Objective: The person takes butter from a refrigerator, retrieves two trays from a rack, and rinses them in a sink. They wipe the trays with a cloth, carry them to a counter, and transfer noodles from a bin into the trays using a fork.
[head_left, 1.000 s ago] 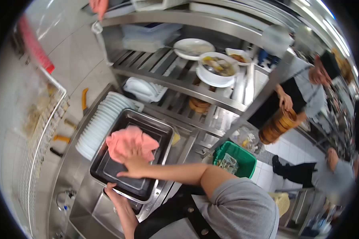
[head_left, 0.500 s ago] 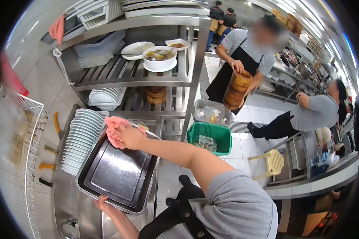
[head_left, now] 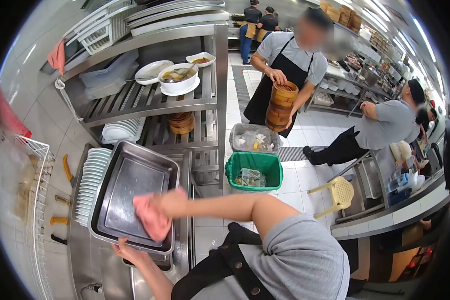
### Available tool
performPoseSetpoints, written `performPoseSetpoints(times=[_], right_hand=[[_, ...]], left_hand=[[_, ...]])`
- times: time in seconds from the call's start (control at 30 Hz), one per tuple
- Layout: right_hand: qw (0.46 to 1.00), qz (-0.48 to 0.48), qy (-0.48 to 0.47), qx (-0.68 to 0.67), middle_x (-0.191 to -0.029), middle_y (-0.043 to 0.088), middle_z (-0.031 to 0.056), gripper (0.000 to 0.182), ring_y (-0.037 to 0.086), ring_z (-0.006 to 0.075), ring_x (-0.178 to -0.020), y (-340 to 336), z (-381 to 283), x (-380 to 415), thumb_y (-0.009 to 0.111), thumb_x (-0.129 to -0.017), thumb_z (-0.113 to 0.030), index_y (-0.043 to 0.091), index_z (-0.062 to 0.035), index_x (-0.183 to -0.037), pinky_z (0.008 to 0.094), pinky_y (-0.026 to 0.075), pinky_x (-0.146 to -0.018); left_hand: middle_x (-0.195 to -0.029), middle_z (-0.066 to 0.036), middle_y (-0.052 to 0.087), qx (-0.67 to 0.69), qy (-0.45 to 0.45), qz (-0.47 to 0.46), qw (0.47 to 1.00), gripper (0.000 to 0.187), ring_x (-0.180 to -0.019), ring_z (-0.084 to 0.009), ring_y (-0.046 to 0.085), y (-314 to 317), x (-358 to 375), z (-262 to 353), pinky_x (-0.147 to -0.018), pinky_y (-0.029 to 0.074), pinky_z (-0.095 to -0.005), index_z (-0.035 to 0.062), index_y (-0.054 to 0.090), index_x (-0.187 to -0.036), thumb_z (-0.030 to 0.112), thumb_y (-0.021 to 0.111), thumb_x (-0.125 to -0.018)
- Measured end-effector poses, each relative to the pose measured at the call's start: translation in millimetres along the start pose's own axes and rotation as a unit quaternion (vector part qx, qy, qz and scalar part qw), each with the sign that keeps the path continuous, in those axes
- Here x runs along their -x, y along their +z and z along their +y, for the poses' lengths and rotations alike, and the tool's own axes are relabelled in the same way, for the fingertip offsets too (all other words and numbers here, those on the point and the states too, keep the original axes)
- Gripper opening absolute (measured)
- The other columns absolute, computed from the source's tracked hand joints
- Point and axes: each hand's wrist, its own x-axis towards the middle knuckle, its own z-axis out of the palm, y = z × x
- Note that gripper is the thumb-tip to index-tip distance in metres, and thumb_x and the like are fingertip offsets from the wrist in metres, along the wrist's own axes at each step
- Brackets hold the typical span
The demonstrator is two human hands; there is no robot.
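A rectangular metal tray (head_left: 135, 172) is tilted up in front of me over the steel counter. My left hand (head_left: 126, 250) grips its lower rim, fingers partly hidden beneath it. A pink cloth (head_left: 154, 220) lies bunched against the tray's inside near the lower right corner, under my right hand (head_left: 169, 204). That hand is blurred by motion but closed on the cloth. Below the tray, the edge of another dark metal tray (head_left: 166, 263) shows. A row of white plates (head_left: 91, 185) stands on edge just left of the tray.
A steel shelf (head_left: 150, 116) holds a soup bowl (head_left: 177, 80), dishes and a bamboo steamer (head_left: 180, 123). A green bin (head_left: 255, 186) stands on the floor beside it. One co-worker (head_left: 290, 67) carries stacked steamers (head_left: 281, 107); another person (head_left: 385, 120) stands further right.
My right hand has swept the cloth from the tray's top edge down to its lower right. The tray has shifted up and left, exposing the tray below. The view has turned slightly.
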Motion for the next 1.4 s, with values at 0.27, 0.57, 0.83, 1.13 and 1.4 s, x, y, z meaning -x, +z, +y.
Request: performPoseSetpoints(times=[0.27, 0.57, 0.83, 1.13, 1.4], right_hand=[[0.847, 0.496, 0.164, -0.101, -0.135, 0.049, 0.0218, 0.052, 0.042, 0.0450, -0.122, -99.5, -20.0, -89.2, 0.060, -0.092, -0.024, 0.049, -0.0025, -0.138, 0.0568, 0.034, -0.103], [0.945, 0.121, -0.026, -0.302, -0.125, 0.050, 0.0156, 0.036, 0.056, 0.0344, -0.114, -31.5, -119.4, 24.9, 0.070, -0.077, -0.012, 0.067, -0.0088, -0.113, 0.0451, 0.050, -0.087], [0.989, -0.111, 0.089, 0.030, -0.106, 0.072, 0.0081, 0.028, 0.070, 0.0293, -0.099, -100.4, 49.6, 39.3, 0.067, -0.077, -0.027, 0.076, -0.0257, -0.104, 0.0454, 0.058, -0.078], [0.932, 0.204, -0.163, -0.252, -0.103, 0.064, 0.0129, 0.025, 0.060, 0.0318, -0.106, -143.9, 13.2, -6.6, 0.060, -0.095, -0.029, 0.066, -0.0096, -0.109, 0.0436, 0.041, -0.101], [0.903, 0.378, -0.124, 0.166, -0.122, 0.060, 0.0145, 0.041, 0.064, 0.0312, -0.096, -176.2, 127.1, 13.1, 0.068, -0.080, -0.030, 0.064, -0.0131, -0.118, 0.0417, 0.052, -0.084]], left_hand=[[-0.112, -0.012, 0.056, 0.027, -0.061, -0.050, 0.997, 0.059, -0.100, -0.0275, 0.057, 21.4, 63.3, 17.2, -0.091, 0.050, -0.0433, 0.0018, 0.053, -0.119, 0.006, 0.059, -0.061], [-0.090, -0.006, 0.058, -0.006, 0.027, -0.160, 0.987, 0.035, -0.077, -0.0180, 0.059, 32.9, 33.8, 17.6, -0.071, 0.052, -0.0295, 0.0012, 0.056, -0.103, 0.001, 0.051, -0.068], [-0.096, -0.010, 0.061, -0.003, -0.002, -0.031, 1.000, 0.039, -0.086, -0.0248, 0.061, 23.7, 36.9, 28.1, -0.079, 0.054, -0.0370, -0.0005, 0.059, -0.097, -0.003, 0.052, -0.059], [-0.099, -0.011, 0.060, 0.043, -0.074, -0.133, 0.987, 0.044, -0.087, -0.0253, 0.060, 72.1, 70.1, -0.4, -0.081, 0.053, -0.0373, -0.0026, 0.058, -0.105, 0.001, 0.057, -0.061], [-0.094, -0.007, 0.061, 0.038, -0.022, -0.196, 0.980, 0.041, -0.078, -0.0192, 0.056, 76.3, 102.2, 14.1, -0.076, 0.048, -0.0298, -0.0019, 0.060, -0.101, -0.007, 0.050, -0.061]])
